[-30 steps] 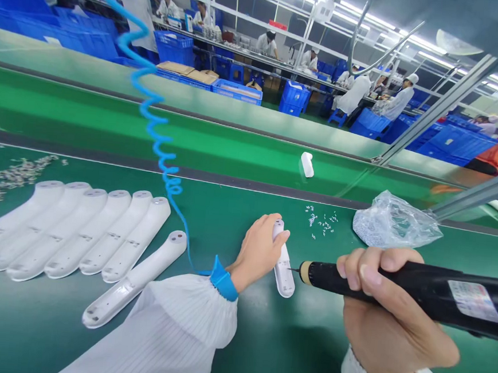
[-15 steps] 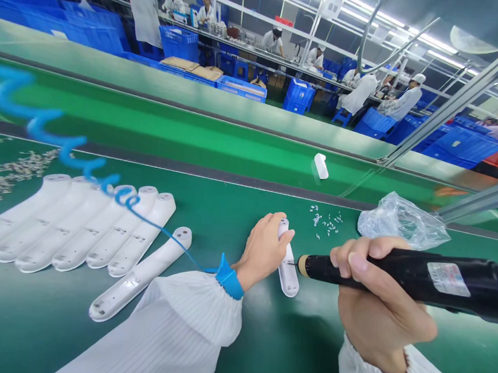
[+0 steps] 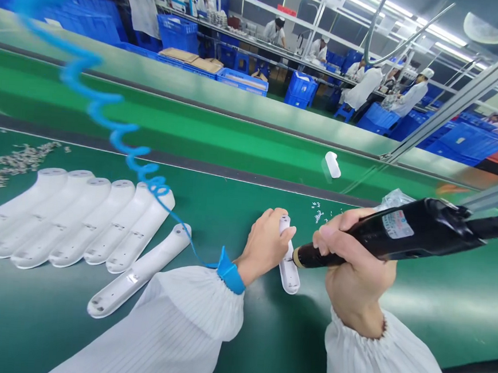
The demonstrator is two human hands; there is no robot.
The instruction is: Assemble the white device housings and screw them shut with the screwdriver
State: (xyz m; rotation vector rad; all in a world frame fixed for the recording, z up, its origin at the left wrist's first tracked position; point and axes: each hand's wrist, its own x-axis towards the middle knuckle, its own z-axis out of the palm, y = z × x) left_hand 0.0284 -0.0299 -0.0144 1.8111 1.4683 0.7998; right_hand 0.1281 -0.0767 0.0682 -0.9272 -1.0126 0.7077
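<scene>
My left hand point(image 3: 265, 242) grips the upper end of a small white plastic part point(image 3: 290, 275) lying on the green work surface. Fingers wrapped round a black electric screwdriver point(image 3: 383, 234), my right hand point(image 3: 355, 264) holds it with its tip at the middle of that part. A blue band circles my left wrist, tied to a coiled blue cord point(image 3: 108, 112). Left of my hands lies a longer white curved part point(image 3: 138, 275), and beyond it several similar white parts point(image 3: 74, 219) overlap in a row. Small screws point(image 3: 318, 215) are scattered behind the held part.
At the far left is a pile of small metal pieces point(image 3: 13, 162). A clear plastic bag point(image 3: 397, 198) shows behind the screwdriver. Another white piece point(image 3: 332, 165) rests on the green strip beyond the dark edge. People in white work at benches with blue crates point(image 3: 300, 88) in the background.
My right hand has moved left and tilted the screwdriver, its rear end now higher and its tip closer against the part. The blue cord has shifted. My left hand keeps its grip.
</scene>
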